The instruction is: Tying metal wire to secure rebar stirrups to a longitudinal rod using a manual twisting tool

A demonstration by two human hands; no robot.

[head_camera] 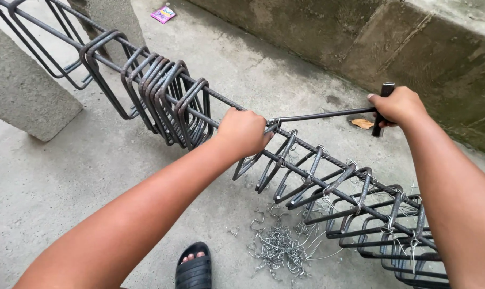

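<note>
Fingers of my left hand are curled shut over the top longitudinal rebar of the rebar cage, at the point where one stirrup crosses it. Fingers of my right hand are clamped around the dark handle of a tie-wire hook tool. The tool's thin shaft runs nearly level from that hand to the joint just beside my left hand, where its tip meets a loop of tie wire.

The cage lies diagonally across the view, from upper left to lower right, raised off the concrete floor. To the right of my left hand, the stirrups are spaced along the bars and carry wire ties at the crossings. To the left, a group of loose stirrups hangs bunched together on the bars.

A pile of short cut wire pieces lies on the floor beneath the cage. A foot in a black sandal stands near that pile. A concrete block sits at the left.
</note>
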